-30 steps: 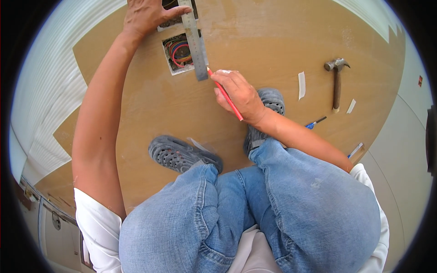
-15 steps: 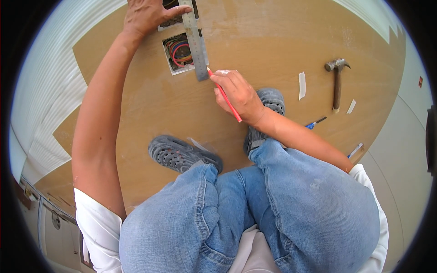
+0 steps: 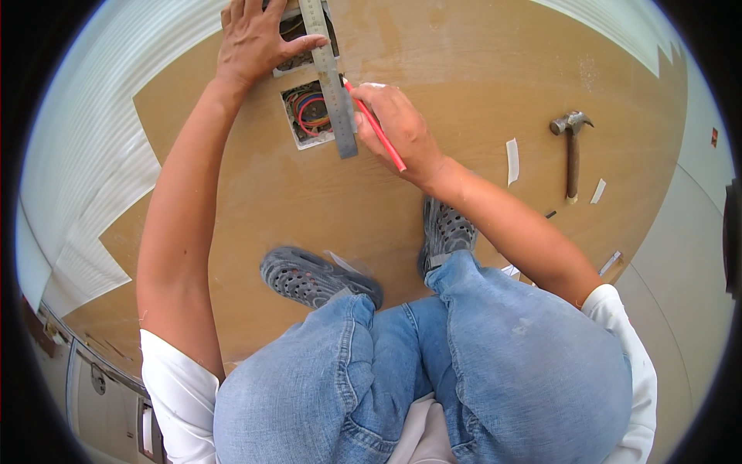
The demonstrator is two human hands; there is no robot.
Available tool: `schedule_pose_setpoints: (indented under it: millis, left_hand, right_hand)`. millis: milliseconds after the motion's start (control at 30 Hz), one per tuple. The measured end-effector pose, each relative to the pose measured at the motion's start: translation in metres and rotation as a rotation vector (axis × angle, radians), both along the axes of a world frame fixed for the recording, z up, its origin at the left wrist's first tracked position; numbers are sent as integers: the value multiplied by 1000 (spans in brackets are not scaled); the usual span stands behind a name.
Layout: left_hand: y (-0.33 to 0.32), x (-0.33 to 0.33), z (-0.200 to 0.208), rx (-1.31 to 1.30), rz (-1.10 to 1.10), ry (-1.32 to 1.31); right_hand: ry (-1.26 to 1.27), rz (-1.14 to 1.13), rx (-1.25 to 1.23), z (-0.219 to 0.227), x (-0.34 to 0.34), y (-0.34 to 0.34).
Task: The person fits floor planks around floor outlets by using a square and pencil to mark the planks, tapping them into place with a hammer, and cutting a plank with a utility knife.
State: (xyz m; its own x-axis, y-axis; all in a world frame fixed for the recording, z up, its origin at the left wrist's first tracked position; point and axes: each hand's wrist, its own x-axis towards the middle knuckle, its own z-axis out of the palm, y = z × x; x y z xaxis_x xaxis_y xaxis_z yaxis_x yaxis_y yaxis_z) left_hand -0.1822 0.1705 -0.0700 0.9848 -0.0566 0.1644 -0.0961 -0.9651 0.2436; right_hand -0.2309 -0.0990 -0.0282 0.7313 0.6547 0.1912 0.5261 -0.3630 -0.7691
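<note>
Across the top, my left hand (image 3: 255, 50) lies flat with spread fingers, its thumb pressing on a metal ruler (image 3: 335, 100). The ruler runs along the right side of two square wall-box openings. Coloured wires (image 3: 309, 112) are coiled inside the lower opening (image 3: 313, 143); my hand and the ruler partly cover the upper one. My right hand (image 3: 406, 131) is closed around a red pencil (image 3: 377, 131). The pencil's tip is at the ruler's right edge, level with the gap between the openings.
A claw hammer (image 3: 572, 155) with a wooden handle lies on the wooden board (image 3: 464, 77) to the right, between two pale strips (image 3: 512, 161). My grey clogs (image 3: 309, 277) stand on the board. White ribbed sheeting (image 3: 93, 155) borders it at left; pale flooring (image 3: 672, 271) lies at right.
My right hand has slid the pencil up along the ruler's edge, from near its lower end. The view has shifted a little, so the openings and ruler sit lower in it.
</note>
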Motion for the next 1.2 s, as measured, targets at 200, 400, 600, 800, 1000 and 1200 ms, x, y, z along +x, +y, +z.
schedule_pose_setpoints:
  millis: [200,400,600,800,1000,1200]
  left_hand:
    - [1,0,-1,1,11,19]
    - [0,0,-1,4,25,32]
    - [0,0,-3,5,21,23]
    - [2,0,-4,14,8,6]
    - [1,0,-3,8,6,3]
    - [3,-1,-4,7,8,-12]
  right_hand:
    - [19,-34,8,-4,4,7]
    - [-1,-21,-2,-6,5,7]
    - [4,-7,19,-5,8,9]
    - [37,-25,-5,-5,6,8]
    - [27,9,-42,-4,7,4]
    - [56,-2,-5,-2,0,-1]
